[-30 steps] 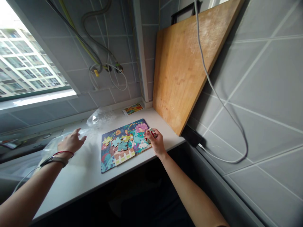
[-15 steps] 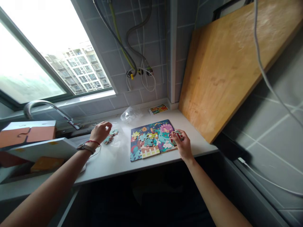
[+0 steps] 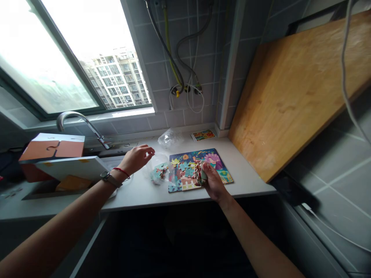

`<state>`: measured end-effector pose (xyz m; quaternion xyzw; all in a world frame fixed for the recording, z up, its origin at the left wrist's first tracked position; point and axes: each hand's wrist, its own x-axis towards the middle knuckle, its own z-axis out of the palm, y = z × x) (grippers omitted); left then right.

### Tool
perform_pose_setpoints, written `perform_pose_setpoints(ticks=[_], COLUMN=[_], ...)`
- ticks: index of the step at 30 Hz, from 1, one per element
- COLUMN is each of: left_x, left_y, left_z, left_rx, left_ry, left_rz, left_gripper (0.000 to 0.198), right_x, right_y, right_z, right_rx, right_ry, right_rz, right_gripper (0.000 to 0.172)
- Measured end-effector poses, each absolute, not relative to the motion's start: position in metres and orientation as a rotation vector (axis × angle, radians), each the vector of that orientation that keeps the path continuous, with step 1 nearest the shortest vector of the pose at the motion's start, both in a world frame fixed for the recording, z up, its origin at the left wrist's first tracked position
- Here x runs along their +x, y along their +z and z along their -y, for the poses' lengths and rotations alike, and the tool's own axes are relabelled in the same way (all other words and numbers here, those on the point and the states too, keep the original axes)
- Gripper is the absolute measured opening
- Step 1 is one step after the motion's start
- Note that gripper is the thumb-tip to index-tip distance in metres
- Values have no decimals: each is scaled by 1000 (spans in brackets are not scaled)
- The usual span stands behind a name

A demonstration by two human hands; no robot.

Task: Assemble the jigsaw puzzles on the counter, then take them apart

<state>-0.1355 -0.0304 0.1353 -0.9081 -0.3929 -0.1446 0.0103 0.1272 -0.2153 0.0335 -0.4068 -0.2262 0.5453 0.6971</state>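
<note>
My right hand [image 3: 214, 181] is closed round a stack of jigsaw pieces [image 3: 199, 173], held over the puzzle board [image 3: 222, 170]. The colourful board lies on the counter, with several pieces placed on its left and middle; my hand hides part of it. My left hand [image 3: 139, 158], wearing a watch and a red cord, has its fingers curled in a pinch at the upper edge of a clear plastic bag [image 3: 158, 179]. Inside the bag are more jigsaw pieces [image 3: 160, 172], close to the board's left edge.
A crumpled clear wrapper [image 3: 169, 138] and a small picture card [image 3: 203, 135] lie behind the board on the white counter [image 3: 139, 197]. To the left are an orange-and-white box [image 3: 55, 148] and a tap [image 3: 84, 119]. A large wooden board [image 3: 290, 96] leans at the right.
The bag has moved right, up to the board, along with my left hand. My right hand has brought its stack of pieces leftward over the board's middle. The camera view has shifted.
</note>
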Motion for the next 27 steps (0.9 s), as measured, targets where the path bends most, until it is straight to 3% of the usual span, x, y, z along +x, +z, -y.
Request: perform_pose_setpoints(ticks=[4, 9, 14, 22, 27], left_x=[-130, -125, -129, -141, -154], left_y=[130, 118, 104, 112, 119], left_z=[55, 84, 93, 91, 82], left_rx=[-2744, -2633, -2738, -2726, -2702], left_ry=[-404, -162, 79, 18, -103], left_rz=[1334, 1611, 1622, 1675, 1714], left_gripper=[31, 57, 39, 42, 42], right_x=[99, 74, 41, -7, 6], right_y=[41, 45, 39, 45, 66], right_z=[206, 200, 164, 69, 66], right_rx=[-972, -971, -1042, -1277, -1248], right_ry=[1262, 1441, 1638, 1407, 1285], right_rz=[262, 495, 776, 899, 1154], right_gripper=[49, 44, 47, 34, 23])
